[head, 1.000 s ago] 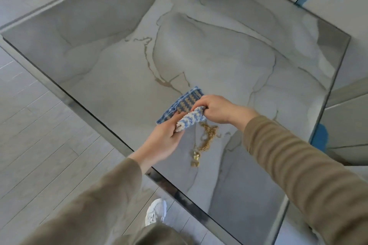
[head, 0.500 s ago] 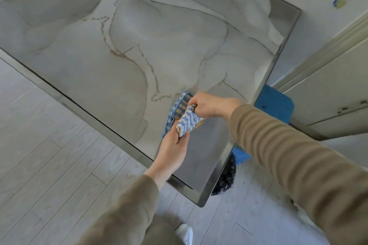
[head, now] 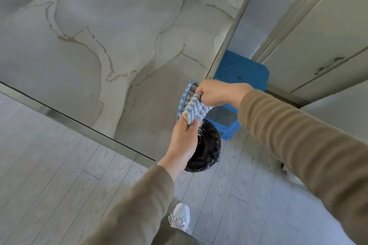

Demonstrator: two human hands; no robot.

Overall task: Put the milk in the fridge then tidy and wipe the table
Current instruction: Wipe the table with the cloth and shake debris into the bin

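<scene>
Hands gripping blue-white cloth (head: 191,105), left hand (head: 184,139) below, right hand (head: 214,92) above, over bin (head: 207,153)

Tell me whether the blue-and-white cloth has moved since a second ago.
Yes. The left hand and right hand have carried the cloth from well inside the table to its side edge near the corner, above the black bin.

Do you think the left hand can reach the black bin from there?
Probably yes. The left hand looks to be just above the bin, and nothing covers its open top. It is holding the cloth together with the right hand, though, so the cloth would go along.
</scene>
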